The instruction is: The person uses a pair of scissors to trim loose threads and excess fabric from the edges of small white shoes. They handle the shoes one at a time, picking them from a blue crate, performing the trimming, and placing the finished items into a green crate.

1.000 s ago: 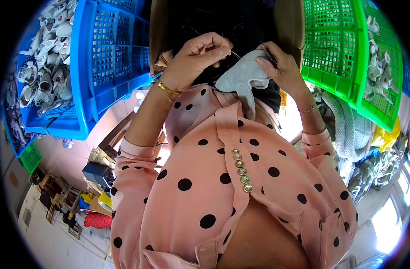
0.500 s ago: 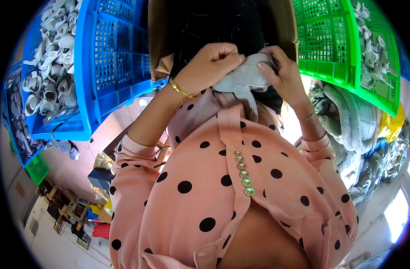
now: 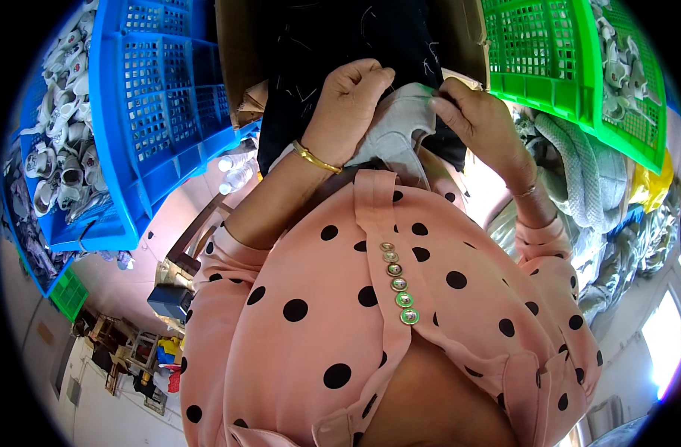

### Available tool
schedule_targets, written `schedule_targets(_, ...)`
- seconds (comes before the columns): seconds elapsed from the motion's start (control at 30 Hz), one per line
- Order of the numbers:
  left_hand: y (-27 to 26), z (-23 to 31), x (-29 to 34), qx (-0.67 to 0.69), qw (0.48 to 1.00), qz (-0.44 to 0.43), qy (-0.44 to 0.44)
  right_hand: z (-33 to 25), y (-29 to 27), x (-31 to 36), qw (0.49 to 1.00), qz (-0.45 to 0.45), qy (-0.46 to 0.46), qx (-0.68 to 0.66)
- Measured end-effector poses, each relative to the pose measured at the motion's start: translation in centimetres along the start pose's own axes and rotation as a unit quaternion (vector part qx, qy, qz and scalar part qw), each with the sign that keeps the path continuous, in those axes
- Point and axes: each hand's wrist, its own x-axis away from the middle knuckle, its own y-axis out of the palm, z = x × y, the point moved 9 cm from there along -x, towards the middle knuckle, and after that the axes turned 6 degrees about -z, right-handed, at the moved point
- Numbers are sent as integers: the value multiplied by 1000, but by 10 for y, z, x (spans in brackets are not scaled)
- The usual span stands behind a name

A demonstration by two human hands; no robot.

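Note:
Between my hands is a light grey shoe upper point(image 3: 397, 123) of soft material, with a curved cut-out and a narrow strip hanging toward my lap. My left hand point(image 3: 354, 100) is closed at its left side, fingers curled in and a gold bangle on the wrist. At the upper right edge of the piece, my right hand point(image 3: 478, 123) pinches with thumb and forefinger. Whether it also holds a small tool, I cannot make out. Dark cloth point(image 3: 340, 45) with loose thread ends lies under and beyond the hands.
On the left stands a blue plastic crate point(image 3: 158, 112), beside similar small pale shoe pieces point(image 3: 68, 127). A green crate point(image 3: 541, 59) at right has more pieces by it. Cardboard point(image 3: 240, 52) borders the dark cloth. Grey padded fabric point(image 3: 579, 179) is heaped lower right; clear bottles point(image 3: 238, 177) stand lower left.
The shoe upper has turned and is now stretched flatter, its cut-out showing. My left hand has moved slightly left and up; my right hand has shifted right. The metal glint at the right fingers no longer shows.

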Motion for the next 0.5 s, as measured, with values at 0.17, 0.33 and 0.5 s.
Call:
schedule_targets(0.17,3,-2,-1,5,1000,-18,7,-19,-8,-17,989,-76,-40,119)
schedule_targets(0.33,4,-3,-3,23,1000,-18,5,-30,-5,-35,970,-138,-55,191)
schedule_targets(0.5,3,-7,-6,-4,999,-38,-1,-31,6,-44,953,-179,-91,228)
